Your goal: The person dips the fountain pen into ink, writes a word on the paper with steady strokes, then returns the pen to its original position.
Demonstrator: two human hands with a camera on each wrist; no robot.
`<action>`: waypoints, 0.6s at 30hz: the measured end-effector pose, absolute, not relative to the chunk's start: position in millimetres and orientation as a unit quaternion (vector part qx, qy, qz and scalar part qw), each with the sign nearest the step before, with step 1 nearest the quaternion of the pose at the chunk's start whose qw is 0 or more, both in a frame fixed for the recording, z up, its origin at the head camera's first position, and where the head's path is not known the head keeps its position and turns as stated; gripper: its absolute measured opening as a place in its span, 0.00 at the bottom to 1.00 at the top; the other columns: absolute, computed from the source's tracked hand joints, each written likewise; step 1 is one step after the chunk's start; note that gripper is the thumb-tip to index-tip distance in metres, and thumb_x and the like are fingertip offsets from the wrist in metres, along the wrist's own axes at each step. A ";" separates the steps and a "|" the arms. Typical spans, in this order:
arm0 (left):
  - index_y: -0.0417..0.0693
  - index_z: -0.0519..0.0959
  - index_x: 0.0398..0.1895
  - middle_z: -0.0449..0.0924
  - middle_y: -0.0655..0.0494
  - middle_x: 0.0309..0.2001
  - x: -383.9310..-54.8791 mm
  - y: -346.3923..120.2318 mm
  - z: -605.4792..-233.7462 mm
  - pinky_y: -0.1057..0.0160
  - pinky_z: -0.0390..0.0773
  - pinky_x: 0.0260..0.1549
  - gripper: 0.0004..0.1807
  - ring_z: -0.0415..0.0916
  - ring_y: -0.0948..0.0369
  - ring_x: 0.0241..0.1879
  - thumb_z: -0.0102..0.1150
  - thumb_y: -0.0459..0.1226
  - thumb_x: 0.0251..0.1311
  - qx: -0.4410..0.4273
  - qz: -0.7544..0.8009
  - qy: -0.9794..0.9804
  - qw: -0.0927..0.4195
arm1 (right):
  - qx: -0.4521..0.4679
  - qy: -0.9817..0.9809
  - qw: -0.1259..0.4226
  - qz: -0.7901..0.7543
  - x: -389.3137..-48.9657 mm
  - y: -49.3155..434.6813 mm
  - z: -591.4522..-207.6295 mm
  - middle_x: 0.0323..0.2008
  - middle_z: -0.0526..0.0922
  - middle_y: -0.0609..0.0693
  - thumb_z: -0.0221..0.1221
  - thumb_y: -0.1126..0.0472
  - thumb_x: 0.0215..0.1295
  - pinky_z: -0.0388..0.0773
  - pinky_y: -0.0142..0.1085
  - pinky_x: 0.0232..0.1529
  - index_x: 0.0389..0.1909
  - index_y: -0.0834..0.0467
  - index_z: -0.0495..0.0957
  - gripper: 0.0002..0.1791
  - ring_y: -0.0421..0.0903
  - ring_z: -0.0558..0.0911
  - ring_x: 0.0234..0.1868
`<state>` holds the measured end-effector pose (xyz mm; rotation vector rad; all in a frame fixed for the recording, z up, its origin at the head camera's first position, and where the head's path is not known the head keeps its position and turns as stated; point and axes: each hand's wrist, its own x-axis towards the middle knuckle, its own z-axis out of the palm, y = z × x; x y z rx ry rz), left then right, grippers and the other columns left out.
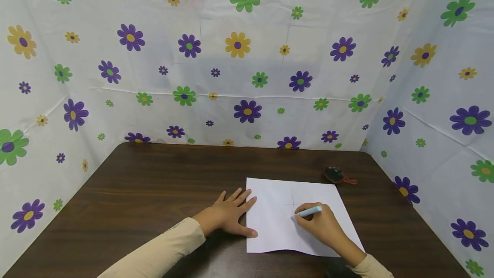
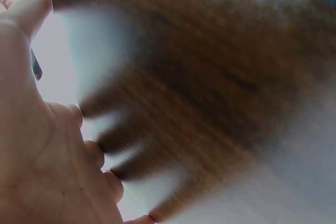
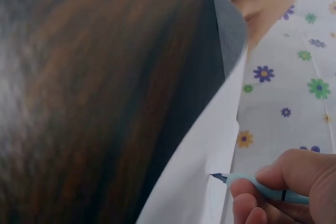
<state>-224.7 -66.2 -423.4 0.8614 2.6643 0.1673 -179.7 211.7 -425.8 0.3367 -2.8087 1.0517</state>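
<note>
On the right half of the dark wooden table point(image 1: 173, 175), a white sheet of paper point(image 1: 270, 231) lies in front of the person, with both hands at work on it. The step in hand looks like drawing: thin crossing lines point(image 1: 292, 203) show on the upper middle of the sheet, and the tip of a light blue pen point(image 1: 311, 211) meets the paper at the lower end of the upright line. The right hand point(image 1: 323, 225) grips this pen, its fingers curled and pinched round the barrel close to the tip, while the pen's back end leans up and to the right. The left hand point(image 1: 230, 214) lies palm down with its fingers spread wide and grasping nothing; the thumb and index fingertips rest over the sheet's left edge, while most of the palm is beside the paper. The pen thus sits within the right fingers and well apart from the left ones. As I judge it, the next move calls for light, steady pressure at the tip and a firm left hand, since the near edge of the sheet bows up off the table and could shift. A dark oval object with a reddish-brown handle point(image 1: 335, 175) lies just beyond the sheet's far right corner.
</note>
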 end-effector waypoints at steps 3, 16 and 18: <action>0.66 0.46 0.77 0.36 0.61 0.78 -224.3 -66.4 -422.7 0.37 0.39 0.68 0.54 0.35 0.54 0.76 0.49 0.74 0.49 0.303 0.059 0.936 0.169 | 0.120 -0.928 0.056 0.348 -177.9 210.5 -424.9 0.16 0.76 0.37 0.64 0.65 0.54 0.66 0.27 0.17 0.27 0.59 0.84 0.02 0.33 0.68 0.16; 0.55 0.58 0.74 0.48 0.51 0.76 -224.7 -58.1 -422.9 0.38 0.48 0.67 0.55 0.40 0.51 0.75 0.53 0.73 0.46 0.316 0.064 0.939 0.118 | 0.133 -0.927 0.052 0.347 -179.9 213.1 -424.6 0.17 0.76 0.37 0.66 0.65 0.54 0.67 0.28 0.18 0.28 0.59 0.84 0.01 0.33 0.68 0.17; 0.54 0.57 0.74 0.46 0.51 0.76 -223.5 -52.3 -423.6 0.38 0.48 0.67 0.55 0.40 0.52 0.75 0.54 0.73 0.46 0.324 0.069 0.937 0.115 | 0.136 -0.925 0.049 0.350 -179.7 213.7 -424.3 0.17 0.76 0.38 0.66 0.65 0.54 0.67 0.28 0.18 0.29 0.59 0.84 0.01 0.33 0.68 0.17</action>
